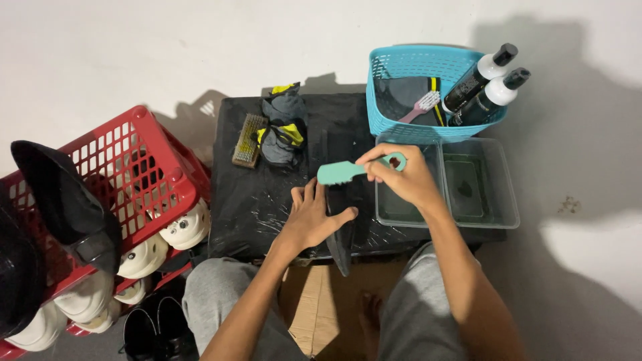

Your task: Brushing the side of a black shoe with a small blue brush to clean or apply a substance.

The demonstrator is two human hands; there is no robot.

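Room: pale bare floor and hard shadows; the person sits with grey-clad knees at 6 o'clock of the work surface.
Desk: low desk wrapped in black, crinkled, shiny film; it looks slick and likely wet.
Red crate: red crate at 9 o'clock, stacked with white-soled shoes.
Clear tub: clear tub at 3 o'clock, holding shallow water, by the look of it.
Blue basket: blue basket at 1 o'clock, with two dark bottles and a pink brush inside.
Dark piece: flat dark piece, perhaps an insole, at the desk's near edge, overhanging it; probably thin, light and floppy, best pinned flat at its broad end.
Left hand: left hand spread wide, palm down, pressing on the dark piece.
Right hand: right hand with its grip closed around the handle.
Teal brush: teal brush just above the dark piece; stiff plastic, light, likely slippery when wet, so held near the ringed end.
Other bits: wooden brush and grey-yellow cloths at 11 o'clock.
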